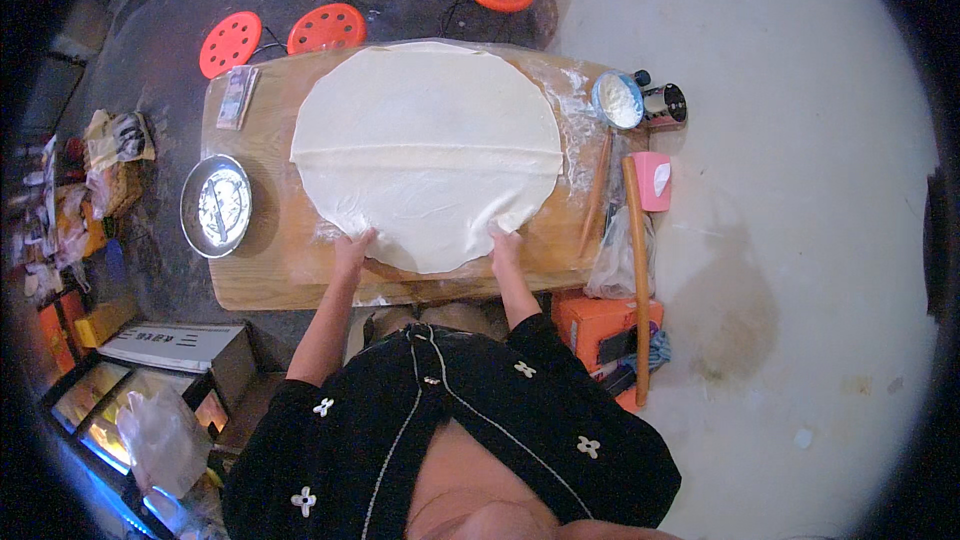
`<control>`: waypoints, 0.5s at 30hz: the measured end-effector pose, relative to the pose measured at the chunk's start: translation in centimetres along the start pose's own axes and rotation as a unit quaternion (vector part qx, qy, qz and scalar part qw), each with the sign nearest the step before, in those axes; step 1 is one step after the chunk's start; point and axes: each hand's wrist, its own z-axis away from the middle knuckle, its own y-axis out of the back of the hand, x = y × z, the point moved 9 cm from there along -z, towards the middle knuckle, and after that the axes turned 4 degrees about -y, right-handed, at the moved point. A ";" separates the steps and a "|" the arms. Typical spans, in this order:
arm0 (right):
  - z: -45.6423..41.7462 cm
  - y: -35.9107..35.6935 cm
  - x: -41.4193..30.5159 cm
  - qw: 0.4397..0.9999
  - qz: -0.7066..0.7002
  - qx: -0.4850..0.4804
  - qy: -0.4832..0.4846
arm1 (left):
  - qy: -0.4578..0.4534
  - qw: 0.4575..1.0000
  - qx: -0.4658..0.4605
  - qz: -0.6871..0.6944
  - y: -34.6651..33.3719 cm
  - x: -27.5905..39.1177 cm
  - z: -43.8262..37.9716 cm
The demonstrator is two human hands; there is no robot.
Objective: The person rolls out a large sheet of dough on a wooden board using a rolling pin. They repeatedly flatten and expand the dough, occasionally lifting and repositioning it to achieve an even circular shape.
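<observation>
A large, thin round sheet of dough [427,187] covers the middle of the wooden table [259,285]. A raised ridge or fold crosses it from side to side. My left hand [354,246] pinches the near edge at the left. At the right, my right hand [506,241] grips the same edge, where the dough puckers. The near rim between my hands lies close to the table's front edge. Dry flour dusts the wood right of the sheet. My fingertips are partly hidden by the dough.
A metal bowl [193,206] stands at the left edge. At right are a bowl of flour [619,99], a thin rolling pin [596,195], a long thick rolling pin [637,300] and a pink tissue box [651,181]. Red stools [326,28] stand beyond the table; an orange box [581,322] sits below right.
</observation>
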 end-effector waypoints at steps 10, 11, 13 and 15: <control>4.0 4.2 1.8 0.992 -0.092 -0.077 0.032 | 0.034 0.980 -0.087 0.174 2.5 -6.7 2.7; 4.5 5.0 2.9 0.995 -0.082 -0.061 0.000 | 0.040 0.982 -0.093 0.161 2.7 -6.7 4.0; 5.8 6.9 5.5 0.996 -0.061 -0.030 -0.065 | 0.054 0.985 -0.100 0.131 3.1 -7.6 5.9; 6.5 7.5 6.9 0.996 -0.056 -0.044 -0.052 | 0.069 0.987 -0.103 0.100 3.8 -9.0 6.9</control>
